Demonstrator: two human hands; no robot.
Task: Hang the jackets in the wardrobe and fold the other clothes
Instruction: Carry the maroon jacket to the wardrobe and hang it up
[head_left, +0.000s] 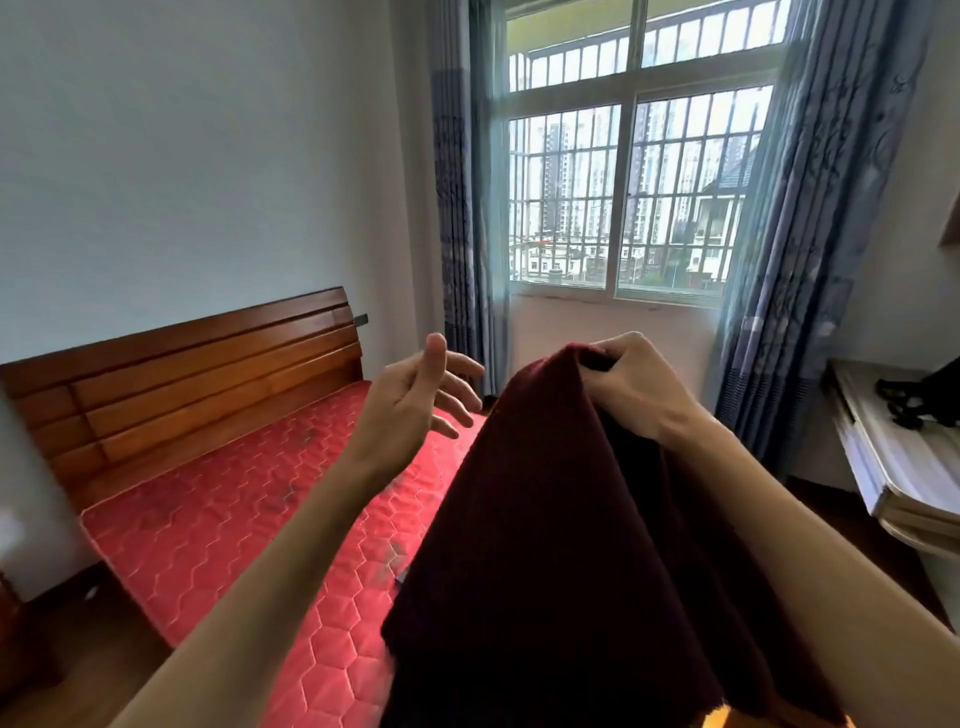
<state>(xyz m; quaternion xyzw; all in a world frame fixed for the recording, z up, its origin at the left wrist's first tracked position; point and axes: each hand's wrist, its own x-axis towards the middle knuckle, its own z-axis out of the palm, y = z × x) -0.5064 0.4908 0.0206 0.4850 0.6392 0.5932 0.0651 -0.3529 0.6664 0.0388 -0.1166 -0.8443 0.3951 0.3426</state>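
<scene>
Maroon garment (561, 545) | pinched by right hand (631, 387) | lower edge cut off

Bedroom: bed (249, 499), curtained window (623, 197)

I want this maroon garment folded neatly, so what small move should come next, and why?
Probably bring the left hand across to pinch the top edge of the maroon garment beside the right hand. Only the right hand grips it, at one bunched point, so it hangs draped; the left hand is open, empty and close. A second grip would let it spread flat.
</scene>
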